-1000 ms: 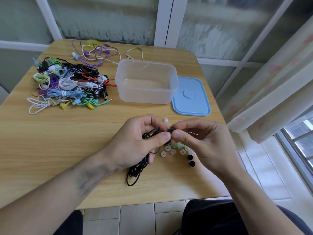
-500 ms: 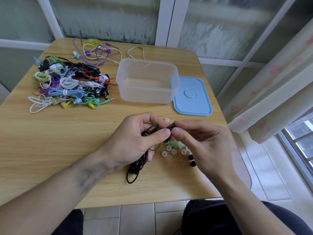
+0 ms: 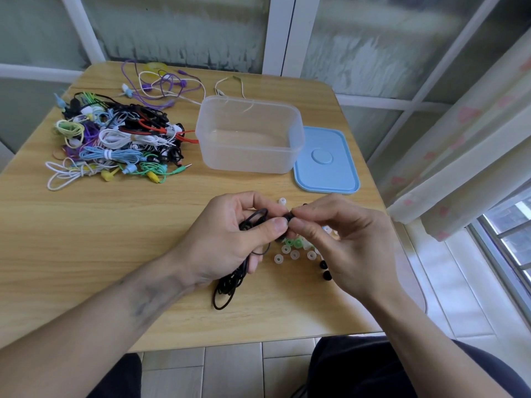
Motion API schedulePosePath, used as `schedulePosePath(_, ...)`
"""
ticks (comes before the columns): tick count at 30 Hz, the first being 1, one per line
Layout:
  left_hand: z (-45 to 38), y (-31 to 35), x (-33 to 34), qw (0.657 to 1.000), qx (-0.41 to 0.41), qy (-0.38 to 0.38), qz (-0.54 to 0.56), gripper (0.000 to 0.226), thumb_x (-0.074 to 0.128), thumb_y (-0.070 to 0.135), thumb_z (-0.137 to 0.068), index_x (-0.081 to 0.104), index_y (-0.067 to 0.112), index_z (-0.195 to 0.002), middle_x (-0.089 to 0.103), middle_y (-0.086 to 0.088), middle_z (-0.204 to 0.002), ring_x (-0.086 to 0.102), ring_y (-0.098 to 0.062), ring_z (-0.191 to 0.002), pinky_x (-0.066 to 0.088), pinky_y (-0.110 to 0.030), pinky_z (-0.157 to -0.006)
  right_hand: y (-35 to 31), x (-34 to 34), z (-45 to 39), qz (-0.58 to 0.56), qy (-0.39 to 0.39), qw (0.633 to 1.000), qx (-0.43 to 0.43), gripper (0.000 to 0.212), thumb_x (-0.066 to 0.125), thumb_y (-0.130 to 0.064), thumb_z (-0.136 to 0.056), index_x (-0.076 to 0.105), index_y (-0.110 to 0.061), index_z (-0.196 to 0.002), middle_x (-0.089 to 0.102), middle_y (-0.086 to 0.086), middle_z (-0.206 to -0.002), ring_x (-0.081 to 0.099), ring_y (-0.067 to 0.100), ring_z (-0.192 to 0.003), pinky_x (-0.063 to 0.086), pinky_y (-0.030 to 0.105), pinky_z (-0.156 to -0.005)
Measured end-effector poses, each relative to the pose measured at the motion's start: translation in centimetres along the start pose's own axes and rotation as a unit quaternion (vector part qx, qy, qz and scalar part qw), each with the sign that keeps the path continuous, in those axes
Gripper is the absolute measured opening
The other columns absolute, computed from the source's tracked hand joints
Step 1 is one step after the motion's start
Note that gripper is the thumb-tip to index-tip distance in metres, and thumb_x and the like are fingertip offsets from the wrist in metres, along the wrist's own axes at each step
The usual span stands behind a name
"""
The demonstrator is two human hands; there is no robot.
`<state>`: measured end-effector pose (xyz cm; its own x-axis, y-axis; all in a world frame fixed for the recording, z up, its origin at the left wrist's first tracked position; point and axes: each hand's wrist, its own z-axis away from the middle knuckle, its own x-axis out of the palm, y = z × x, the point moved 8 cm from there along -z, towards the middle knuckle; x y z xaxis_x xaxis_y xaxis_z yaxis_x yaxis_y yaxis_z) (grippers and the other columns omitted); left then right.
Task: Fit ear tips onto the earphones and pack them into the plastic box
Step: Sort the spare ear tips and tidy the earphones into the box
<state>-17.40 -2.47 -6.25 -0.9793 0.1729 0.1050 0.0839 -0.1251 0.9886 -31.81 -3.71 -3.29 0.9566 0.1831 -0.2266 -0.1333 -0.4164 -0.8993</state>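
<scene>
My left hand (image 3: 230,239) grips a coiled black earphone (image 3: 230,282), whose cable hangs down onto the wooden table (image 3: 86,239). Its earbud end sits between my left thumb and forefinger. My right hand (image 3: 344,245) pinches a small black ear tip (image 3: 288,217) against that earbud. Loose white, green and black ear tips (image 3: 293,251) lie on the table under my hands. The clear plastic box (image 3: 250,133) stands behind them with nothing in it, and its blue lid (image 3: 326,162) lies flat to its right.
A tangled pile of coloured earphones (image 3: 115,139) covers the table's back left, with purple and white ones (image 3: 161,84) behind it. A window frame and a curtain (image 3: 459,139) close off the back and right. The table's front edge is near my lap.
Both hands stayed together over the ear tips, shifting only slightly. The fingers kept working the black tip on the earbud.
</scene>
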Motion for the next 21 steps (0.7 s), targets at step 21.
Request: schedulePosePath(21, 0.2, 0.4, 0.5, 0.998, -0.024, -0.044, 0.031, 0.012, 0.06, 0.012, -0.087, 0.059, 0.005, -0.096, 0.061, 0.0, -0.051, 0.039, -0.009, -0.035, 0.038, -0.029, -0.048, 3.8, 0.6, 0.7, -0.205, -0.023, 0.953, 0.22, 0.023, 0.072, -0.029, -0.081, 0.075, -0.01, -0.094, 0.071, 0.014, -0.081, 0.064, 0.027, -0.082, 0.047, 0.043, -0.083)
